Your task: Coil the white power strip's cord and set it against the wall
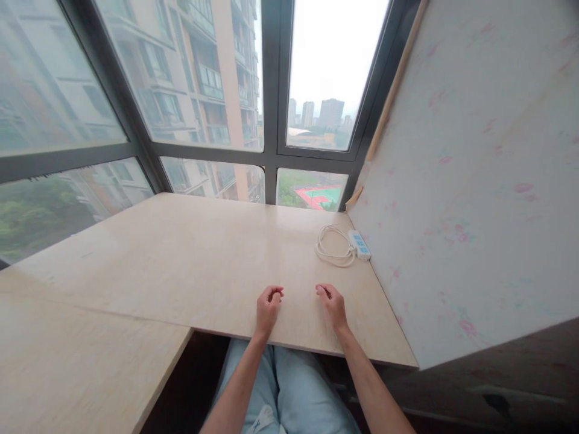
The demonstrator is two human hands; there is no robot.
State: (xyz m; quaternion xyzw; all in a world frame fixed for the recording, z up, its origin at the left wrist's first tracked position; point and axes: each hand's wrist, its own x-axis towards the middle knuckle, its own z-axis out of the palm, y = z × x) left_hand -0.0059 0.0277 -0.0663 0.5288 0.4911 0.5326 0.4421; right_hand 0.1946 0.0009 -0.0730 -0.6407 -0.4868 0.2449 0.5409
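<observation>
My left hand (269, 306) is curled into a loose fist at the front part of the beige stone-like counter (217, 265). A dark hollow shows between its thumb and fingers, with no object in it. To its right, my right hand (332, 303) is closed in the same way, and nothing sticks out of it. The two hands are apart, with bare counter surface between them. Beyond my right hand, against the wall, lies a white power strip (359, 245) with blue socket faces. Its white cable (337, 263) is coiled beside it, touched by neither hand.
Dark-framed windows (270, 108) stand along the back and left edges of the counter. A wall with pink-flowered paper (474, 181) bounds the right side. At lower left a second counter section (81, 355) projects toward me. My legs in light blue jeans (294, 386) are under the front edge.
</observation>
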